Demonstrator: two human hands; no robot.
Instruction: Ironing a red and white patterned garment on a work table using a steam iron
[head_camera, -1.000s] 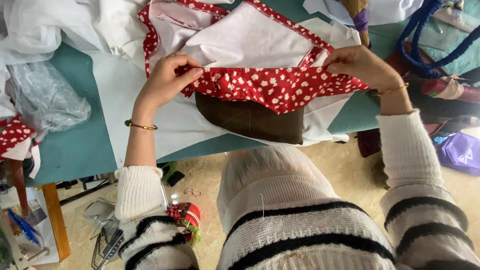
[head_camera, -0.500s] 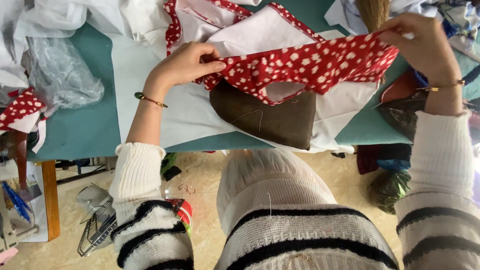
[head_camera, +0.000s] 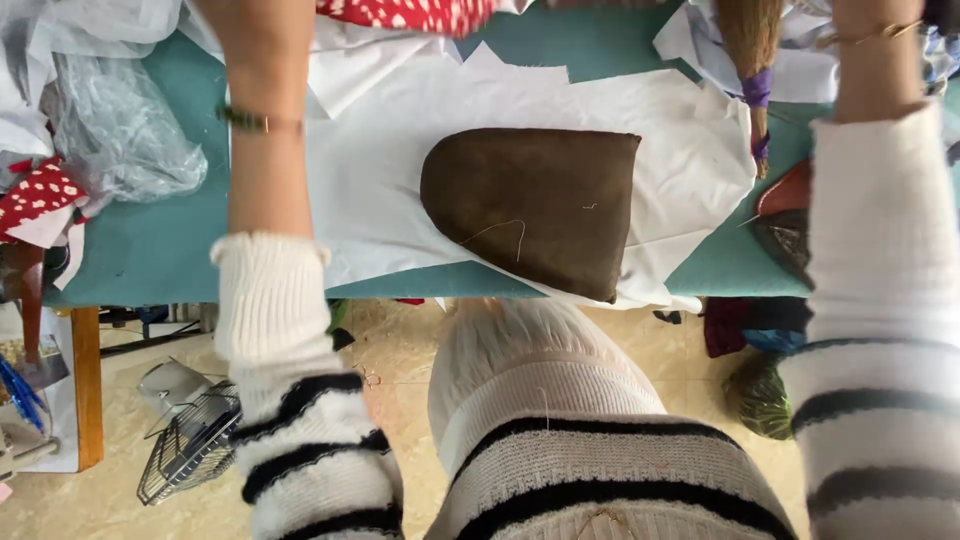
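Note:
Both my arms are raised toward the top edge, and the hands themselves are cut off above the frame. My left forearm wears a thin bracelet, and so does my right wrist. Between them, a strip of red fabric with white dots shows at the top edge; what holds it is hidden. Below it a brown dome-shaped pad with loose threads on it lies uncovered on a white sheet, which is spread over the teal table.
A clear plastic bag and a red dotted scrap lie at the table's left. A straw broom and white cloth sit at the back right. On the floor lies a wire fan guard.
My hands lifted the red dotted fabric up and away from me, out of the top of the view. The brown pad it partly covered is now fully exposed.

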